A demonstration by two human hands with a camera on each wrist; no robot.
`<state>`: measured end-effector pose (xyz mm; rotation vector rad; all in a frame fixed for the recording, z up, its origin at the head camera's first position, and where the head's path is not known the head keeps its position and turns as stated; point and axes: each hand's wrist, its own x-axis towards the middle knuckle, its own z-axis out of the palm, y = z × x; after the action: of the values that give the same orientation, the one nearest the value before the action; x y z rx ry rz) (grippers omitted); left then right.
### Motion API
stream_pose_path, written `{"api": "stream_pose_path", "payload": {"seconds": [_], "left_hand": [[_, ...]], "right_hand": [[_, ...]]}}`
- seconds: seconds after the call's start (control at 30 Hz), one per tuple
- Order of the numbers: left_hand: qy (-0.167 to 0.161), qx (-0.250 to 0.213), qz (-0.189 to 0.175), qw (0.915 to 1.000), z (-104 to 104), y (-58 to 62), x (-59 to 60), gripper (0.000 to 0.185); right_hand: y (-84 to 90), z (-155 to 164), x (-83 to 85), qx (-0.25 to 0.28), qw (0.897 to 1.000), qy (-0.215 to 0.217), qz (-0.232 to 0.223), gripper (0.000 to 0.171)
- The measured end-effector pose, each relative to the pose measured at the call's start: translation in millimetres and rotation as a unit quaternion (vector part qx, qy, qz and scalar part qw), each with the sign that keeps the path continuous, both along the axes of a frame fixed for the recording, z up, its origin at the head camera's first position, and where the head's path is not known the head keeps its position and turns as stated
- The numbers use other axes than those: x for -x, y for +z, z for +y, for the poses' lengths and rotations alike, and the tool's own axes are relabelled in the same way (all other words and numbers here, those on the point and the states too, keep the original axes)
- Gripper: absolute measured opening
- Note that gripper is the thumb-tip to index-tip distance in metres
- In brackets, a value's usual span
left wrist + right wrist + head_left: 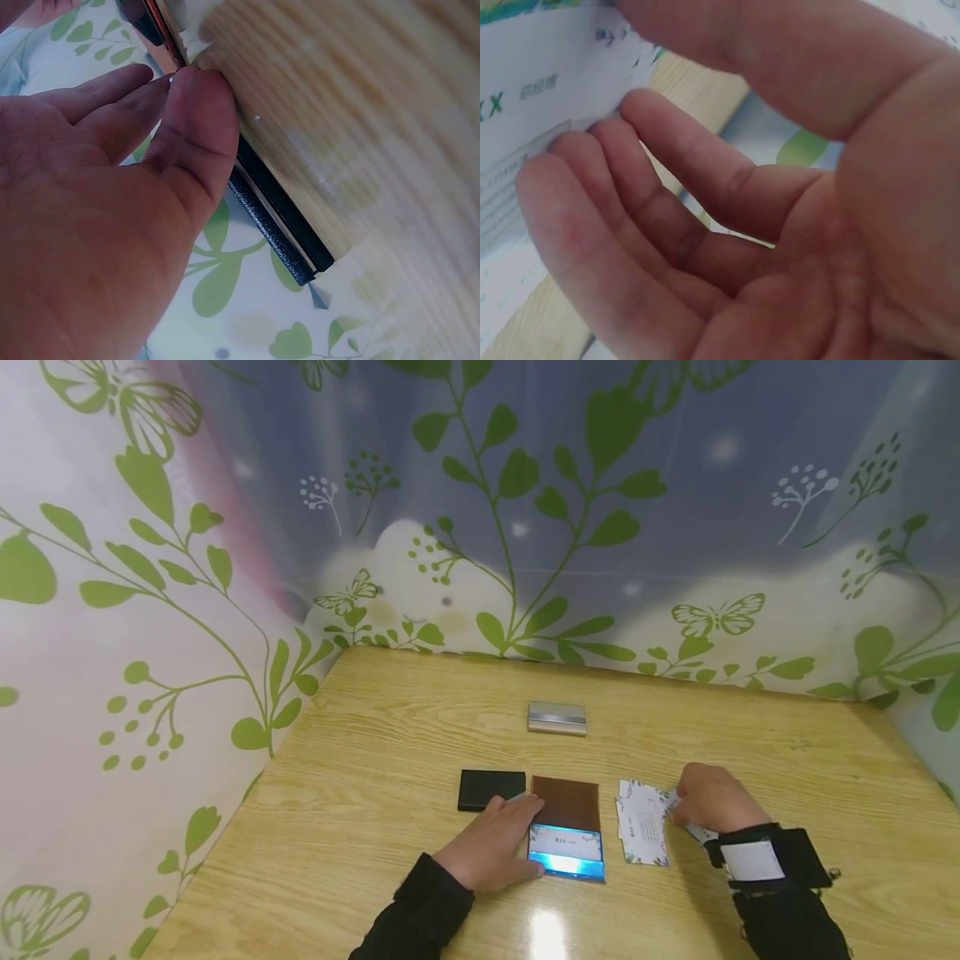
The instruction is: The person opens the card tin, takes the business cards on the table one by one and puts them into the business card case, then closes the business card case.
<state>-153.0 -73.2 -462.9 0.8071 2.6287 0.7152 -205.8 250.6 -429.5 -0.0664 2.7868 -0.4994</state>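
Resting on the table (360,752), the left hand (491,852) lay flat with its fingers nearly straight, the fingertips touching the left edge of an open brown card case (567,827). That case sat near the front middle of the table, its long axis running away from the person, the brown lid at the far end and a white card in the blue-lit tray at the near end. In the left wrist view the thumb (196,142) pressed against a thin dark edge, and the fingers beside it stayed extended.

Just right of the case, the right hand (712,797) pinched a small stack of white cards (643,822) between thumb and curled fingers; the right wrist view showed the printed card face (540,97) against the fingertips. The stack stood lengthwise, front to back, its flowered corners pointing toward the far wall.

A black case (491,789) lay closed just left of the brown lid, long side across the table. Farther back, a silver case (557,717) lay crosswise, well apart from both hands.
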Motion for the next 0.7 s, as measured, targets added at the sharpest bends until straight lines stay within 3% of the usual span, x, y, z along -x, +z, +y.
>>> {"api": "stream_pose_path", "payload": {"seconds": [0.2,0.47,0.7], "left_hand": [[-0.002,-0.001,0.001,1.0000,-0.2,0.1,-0.3,0.079],[-0.003,-0.003,0.000,1.0000,-0.8,0.2,-1.0,0.078],[0.002,-0.004,0.003,1.0000,-1.0,0.8,-0.8,0.079]], "right_hand": [[-1.7,-4.4,0.7,0.002,1.000,0.007,0.007,0.022],[-2.4,-1.3,-0.4,-0.011,0.999,-0.003,0.034,0.039],[2.1,-1.8,-3.0,-0.018,1.000,0.001,0.018,0.013]]}}
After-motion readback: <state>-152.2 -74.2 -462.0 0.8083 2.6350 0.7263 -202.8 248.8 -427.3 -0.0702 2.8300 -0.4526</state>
